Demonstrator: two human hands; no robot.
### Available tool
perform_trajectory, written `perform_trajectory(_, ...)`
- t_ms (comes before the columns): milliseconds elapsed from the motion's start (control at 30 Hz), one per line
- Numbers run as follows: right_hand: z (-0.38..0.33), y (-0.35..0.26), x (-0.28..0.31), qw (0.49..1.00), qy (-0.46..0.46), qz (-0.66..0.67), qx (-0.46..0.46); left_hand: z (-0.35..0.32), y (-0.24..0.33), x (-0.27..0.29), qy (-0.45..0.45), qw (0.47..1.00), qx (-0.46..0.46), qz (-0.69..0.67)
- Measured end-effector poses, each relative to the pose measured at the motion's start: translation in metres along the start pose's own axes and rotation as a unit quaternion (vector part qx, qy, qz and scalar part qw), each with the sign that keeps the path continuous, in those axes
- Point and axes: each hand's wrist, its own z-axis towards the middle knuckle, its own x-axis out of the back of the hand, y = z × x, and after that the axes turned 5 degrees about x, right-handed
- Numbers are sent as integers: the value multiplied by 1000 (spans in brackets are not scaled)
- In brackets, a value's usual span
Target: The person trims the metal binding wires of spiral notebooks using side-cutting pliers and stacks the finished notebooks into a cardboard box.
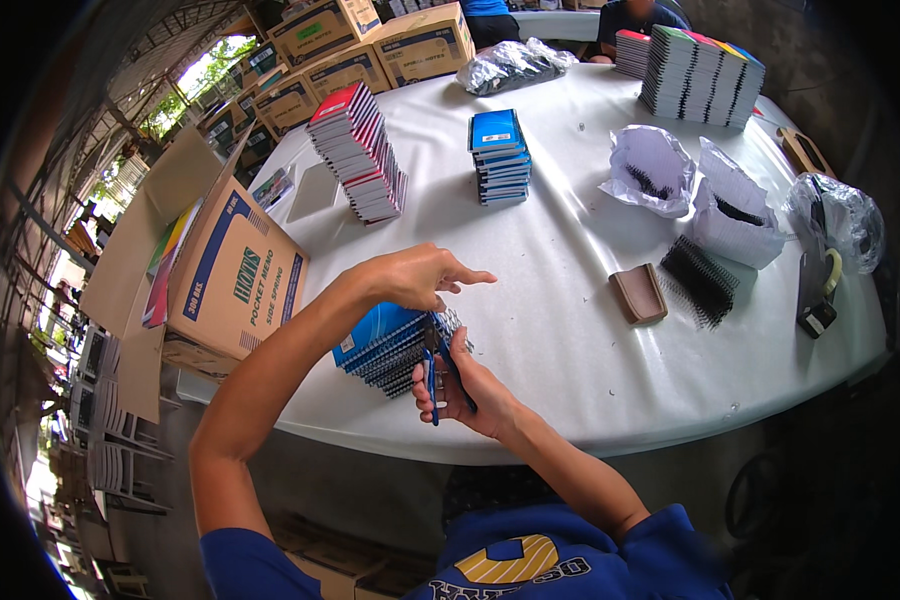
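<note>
Head view: a small stack of blue spiral notebooks (390,345) lies at the near edge of the white counter (560,300), its wire bindings turned toward the person; the left hand (420,275) rests on top of the stack, fingers curled down onto the covers with the forefinger stretched out to the right, so the stack sits directly under and slightly nearer than that hand; the right hand (465,390) is just beside the stack's near right corner, closed around blue-handled pliers (438,375) whose tip points up at the spiral edge, touching or almost touching it; which I cannot tell. Left of the stack, an open cardboard box (230,275) stands at the counter's left edge with coloured covers showing inside. Farther back on the counter stand a leaning stack of red notebooks (360,150) and a shorter stack of blue notebooks (500,155), well apart from the hands. To the right lie a brown pouch (638,293), a bundle of black spiral wires (700,280) and several crumpled plastic bags (690,185); a row of upright notebooks (705,75) stands at the far right edge.
</note>
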Motion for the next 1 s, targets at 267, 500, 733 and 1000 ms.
perform_trajectory(267,3,1,-4,999,19,27,0,2,-7,-3,-7,999,1,-34)
perform_trajectory(500,7,8,14,982,-102,155,-33,5,3,-7,-28,999,9,39)
perform_trajectory(733,-7,7,-3,998,53,19,17,5,-3,-9,-16,1000,8,-5)
perform_trajectory(1000,-8,8,-6,998,58,25,8,6,-3,-9,-22,1000,16,-5)
